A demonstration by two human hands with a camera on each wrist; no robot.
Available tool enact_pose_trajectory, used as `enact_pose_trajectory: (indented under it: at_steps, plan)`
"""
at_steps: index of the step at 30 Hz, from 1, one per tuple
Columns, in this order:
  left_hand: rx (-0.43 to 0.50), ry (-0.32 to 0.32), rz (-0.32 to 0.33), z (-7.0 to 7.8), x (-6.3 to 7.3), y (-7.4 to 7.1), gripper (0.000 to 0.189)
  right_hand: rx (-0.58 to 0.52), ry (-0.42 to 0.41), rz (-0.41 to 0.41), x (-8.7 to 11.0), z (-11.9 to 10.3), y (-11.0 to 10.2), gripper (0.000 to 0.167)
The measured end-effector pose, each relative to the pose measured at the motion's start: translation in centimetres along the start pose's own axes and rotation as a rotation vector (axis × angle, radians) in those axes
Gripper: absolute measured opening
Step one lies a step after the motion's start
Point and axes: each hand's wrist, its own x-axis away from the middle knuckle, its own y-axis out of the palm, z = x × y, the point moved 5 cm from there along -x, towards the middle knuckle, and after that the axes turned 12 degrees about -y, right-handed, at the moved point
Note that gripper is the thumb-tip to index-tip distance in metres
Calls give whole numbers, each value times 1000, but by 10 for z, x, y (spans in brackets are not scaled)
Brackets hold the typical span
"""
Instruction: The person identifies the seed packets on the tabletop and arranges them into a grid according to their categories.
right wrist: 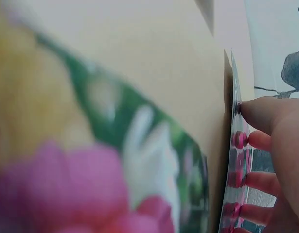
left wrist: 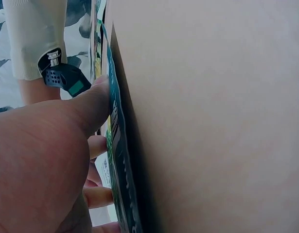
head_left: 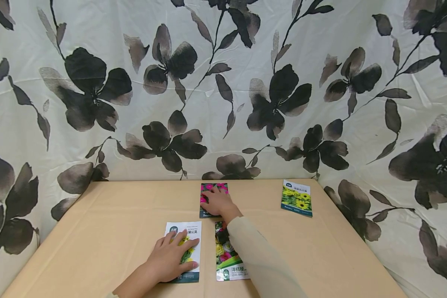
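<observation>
My left hand [head_left: 167, 255] rests with fingers spread on a white flower-seed packet [head_left: 193, 253] with yellow blooms and a dark blue bottom band. In the left wrist view, thumb and fingertips touch the face of that packet [left wrist: 118, 126], seen nearly edge-on. Farther forward, my right hand [head_left: 220, 203] lies on a pink-flowered packet [head_left: 207, 212], covering much of it. The right wrist view shows the fingertips against this pink packet [right wrist: 235, 170]. Under the right forearm lies a packet with multicoloured flowers [head_left: 227, 256], partly hidden by the sleeve.
A packet with yellow flowers [head_left: 296, 198] lies near the far right edge of the light brown tabletop [head_left: 134, 215]. Behind and around the table hangs a white cloth [head_left: 223, 116] printed with dark flowers.
</observation>
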Motion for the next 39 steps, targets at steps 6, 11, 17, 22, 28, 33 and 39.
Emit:
enact_pose_trajectory:
  at_steps: [6, 11, 17, 22, 28, 33, 39]
  plan:
    - [-3, 15, 1, -1, 3, 0, 66, -6, 18, -9, -2, -6, 2, 56]
    - [-4, 13, -1, -2, 6, -2, 66, 0, 17, -6, -4, -12, 6, 56]
    - [0, 13, -8, -3, 8, -2, 66, 10, 13, -5, -5, -19, 8, 55]
    - [0, 13, -15, -5, 9, -1, 66, 14, 17, -8, -9, -24, 12, 55]
    - [6, 21, -15, -5, 11, -2, 66, 17, 8, -7, -11, -30, 10, 55]
    - [4, 22, -20, -5, 10, -1, 66, 17, -15, -11, -11, -35, 9, 53]
    - [4, 23, -21, -5, 9, -1, 66, 19, -19, -18, -13, -39, 7, 53]
